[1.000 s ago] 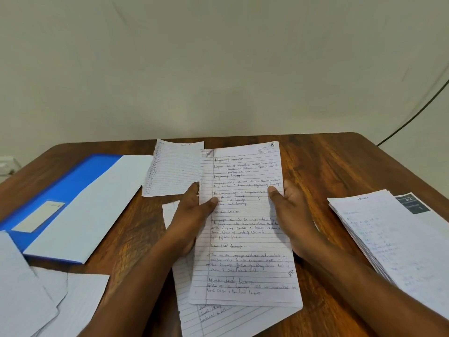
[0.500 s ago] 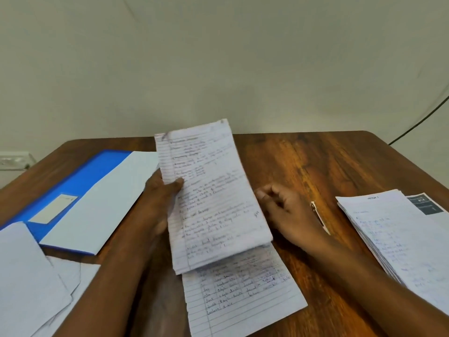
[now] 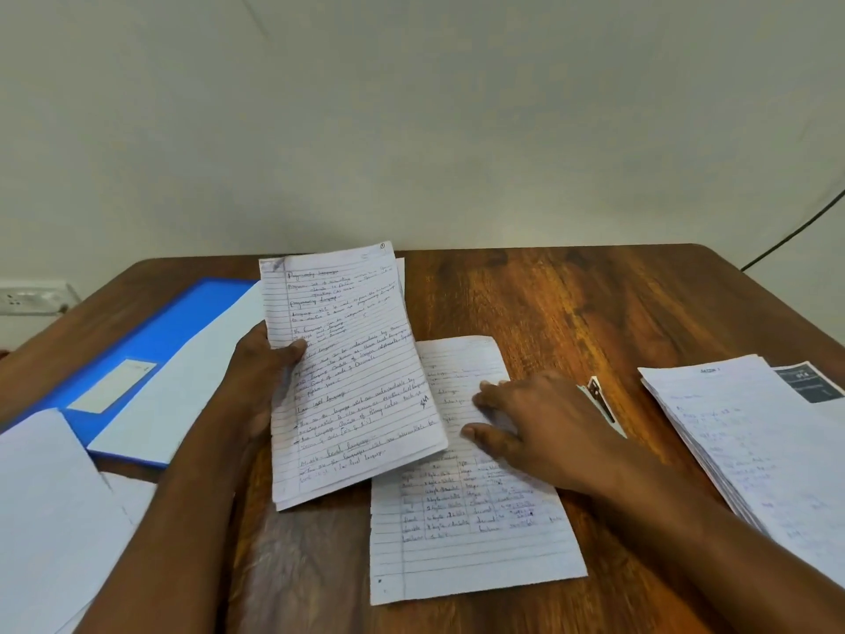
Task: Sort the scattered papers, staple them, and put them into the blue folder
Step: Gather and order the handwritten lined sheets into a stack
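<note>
My left hand (image 3: pixel 260 372) grips a small bundle of lined handwritten sheets (image 3: pixel 352 382) by its left edge, lifted and tilted above the table. A single lined sheet with a handwritten table (image 3: pixel 471 519) lies flat in front of me, and my right hand (image 3: pixel 539 423) rests on its upper part with fingers spread. The blue folder (image 3: pixel 151 340) lies at the left with a white sheet (image 3: pixel 183 386) over its right half. A small stapler (image 3: pixel 603 404) peeks out just behind my right hand.
A thick stack of written papers (image 3: pixel 754 450) sits at the right edge, over a dark-covered booklet (image 3: pixel 809 382). Loose white sheets (image 3: pixel 50 505) overlap at the near left. A wall socket (image 3: pixel 32 297) and a black cable (image 3: pixel 795 231) flank the wooden table (image 3: pixel 571 304).
My right hand let go of the bundle and came down onto the flat sheet. My left hand alone now holds the bundle, swung to the left and tilted.
</note>
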A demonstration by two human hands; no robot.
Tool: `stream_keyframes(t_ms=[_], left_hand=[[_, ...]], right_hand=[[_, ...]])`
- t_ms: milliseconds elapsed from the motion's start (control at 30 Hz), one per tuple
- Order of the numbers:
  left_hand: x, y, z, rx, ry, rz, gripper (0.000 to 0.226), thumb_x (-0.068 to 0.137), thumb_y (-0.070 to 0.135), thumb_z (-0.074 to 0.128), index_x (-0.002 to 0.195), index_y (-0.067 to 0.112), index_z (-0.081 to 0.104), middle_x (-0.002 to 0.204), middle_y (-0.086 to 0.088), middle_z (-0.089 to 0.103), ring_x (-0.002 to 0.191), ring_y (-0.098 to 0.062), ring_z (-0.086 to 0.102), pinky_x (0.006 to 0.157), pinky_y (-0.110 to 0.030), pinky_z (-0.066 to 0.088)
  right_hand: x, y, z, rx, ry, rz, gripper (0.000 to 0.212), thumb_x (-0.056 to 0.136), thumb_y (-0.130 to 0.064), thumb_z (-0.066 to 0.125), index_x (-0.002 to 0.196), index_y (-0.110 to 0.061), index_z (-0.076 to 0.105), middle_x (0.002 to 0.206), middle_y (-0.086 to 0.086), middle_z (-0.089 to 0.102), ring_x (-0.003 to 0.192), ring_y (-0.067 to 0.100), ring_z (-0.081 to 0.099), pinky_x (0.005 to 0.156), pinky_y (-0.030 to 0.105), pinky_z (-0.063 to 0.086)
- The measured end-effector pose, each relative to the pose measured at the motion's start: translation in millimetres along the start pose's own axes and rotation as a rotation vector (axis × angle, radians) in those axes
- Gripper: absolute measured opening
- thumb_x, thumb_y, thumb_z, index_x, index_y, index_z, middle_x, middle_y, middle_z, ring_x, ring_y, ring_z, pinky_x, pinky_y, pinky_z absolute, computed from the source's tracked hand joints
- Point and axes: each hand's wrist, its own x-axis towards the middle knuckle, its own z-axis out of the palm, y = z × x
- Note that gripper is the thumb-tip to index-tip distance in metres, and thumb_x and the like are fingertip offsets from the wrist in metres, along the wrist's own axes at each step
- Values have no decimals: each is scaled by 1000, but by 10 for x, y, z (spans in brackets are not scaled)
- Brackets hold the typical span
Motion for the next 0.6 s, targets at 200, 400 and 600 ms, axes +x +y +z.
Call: stream_keyframes(t_ms=[200,400,600], left_hand=[[11,-22,19,33,-1,12,34,105,6,58,139,11,61,132,-8,72,120,-33,69,111,-57,50],[35,-43,11,46,11,13,34,105,7,58,139,12,61,133,-9,72,121,-34,68,111,-59,49],[36,-46,16,53,9,16,34,106,8,59,140,12,61,133,-9,71,121,-34,68,111,-60,49]], right_hand=[[-21,-6,-60,-56,55,-1,73,94,-82,28,114,-28,73,84,-9,75,67,9,65,81,30,53],[-45,72,-33,38,142,31,69,96,-76,42,138,-26,65,133,-3,70,117,15,68,101,40,51],[-88,40,22,-17,-207,87,107,85,-92,13,166,-21,13,173,14,10,159,29,15,128,52,16]])
